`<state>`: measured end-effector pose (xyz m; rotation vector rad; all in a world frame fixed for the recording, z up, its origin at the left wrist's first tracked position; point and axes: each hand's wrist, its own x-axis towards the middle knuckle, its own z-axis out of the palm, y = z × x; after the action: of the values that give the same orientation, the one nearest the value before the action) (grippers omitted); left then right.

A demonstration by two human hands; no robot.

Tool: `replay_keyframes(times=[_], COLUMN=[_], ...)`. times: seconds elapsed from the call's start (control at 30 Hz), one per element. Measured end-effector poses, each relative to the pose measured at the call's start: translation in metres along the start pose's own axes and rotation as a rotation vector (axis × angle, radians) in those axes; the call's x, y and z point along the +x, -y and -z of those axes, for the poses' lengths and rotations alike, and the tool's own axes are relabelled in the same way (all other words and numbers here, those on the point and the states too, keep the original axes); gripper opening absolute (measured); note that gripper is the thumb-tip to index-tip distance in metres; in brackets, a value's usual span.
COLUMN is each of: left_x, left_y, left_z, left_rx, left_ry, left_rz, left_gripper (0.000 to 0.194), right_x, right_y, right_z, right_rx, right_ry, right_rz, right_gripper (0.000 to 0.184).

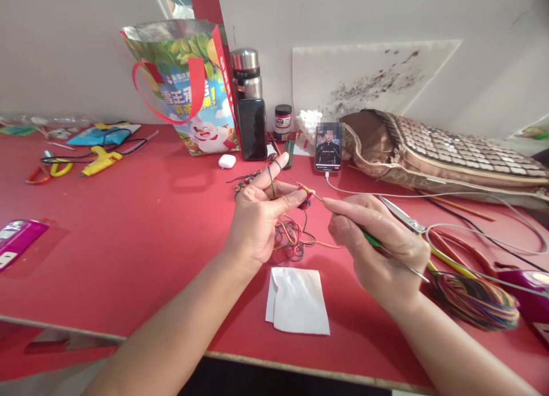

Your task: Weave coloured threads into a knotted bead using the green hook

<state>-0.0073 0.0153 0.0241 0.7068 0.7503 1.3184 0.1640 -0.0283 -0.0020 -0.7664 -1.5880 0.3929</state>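
My left hand pinches a small multicoloured crochet piece between thumb and fingers. Its index finger points up with a dark strand of yarn looped round it. My right hand grips a crochet hook with a green grip, its thin metal tip meeting the crochet piece. Below my left hand, loose multicoloured yarn lies tangled on the red table. Partly hidden behind my left hand is more multicoloured cord work. A wound skein of yarn rests right of my right hand.
Folded white paper lies in front. Scissors are at right, near a quilted bag. At the back stand a shopping bag, a flask, a dark phone and a lit phone. A yellow glue gun lies left.
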Motion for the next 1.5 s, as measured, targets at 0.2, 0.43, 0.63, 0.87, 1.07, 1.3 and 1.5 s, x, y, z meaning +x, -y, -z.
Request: replay_keyframes(times=[0.2, 0.43, 0.63, 0.87, 1.07, 1.3, 1.5], left_x=[0.0002, 0.0023, 0.0035, 0.0042, 0.0061, 0.0051, 0.0056], left_y=[-0.0005, -0.0007, -0.0011, -0.0029, -0.0024, -0.0045, -0.0049], left_z=[0.0005, 0.0013, 0.0015, 0.0025, 0.0058, 0.0064, 0.0066], left_rx=[0.001, -0.012, -0.001, 0.048, 0.076, 0.148, 0.145], left_ry=[0.012, 0.014, 0.000, -0.022, -0.008, -0.003, -0.031], left_rz=[0.010, -0.010, -0.028, -0.040, -0.056, -0.077, -0.071], left_gripper=[0.078, 0.073, 0.059, 0.061, 0.067, 0.071, 0.066], right_x=[0.0008, -0.0002, 0.0013, 0.0013, 0.0009, 0.0005, -0.0003], right_y=[0.0012, 0.0017, -0.0003, 0.0006, 0.0006, 0.0000, -0.0001], right_z=[0.0004, 0.0006, 0.0015, 0.0018, 0.0022, 0.0017, 0.0010], right_rx=[-0.030, -0.057, -0.086, -0.090, -0.094, -0.081, -0.094], right_ry=[0.010, 0.011, 0.014, 0.019, 0.011, 0.017, 0.030], right_rz=[0.031, 0.049, 0.089, 0.098, 0.089, 0.083, 0.090], right_gripper=[0.062, 0.060, 0.060, 0.060, 0.060, 0.062, 0.061])
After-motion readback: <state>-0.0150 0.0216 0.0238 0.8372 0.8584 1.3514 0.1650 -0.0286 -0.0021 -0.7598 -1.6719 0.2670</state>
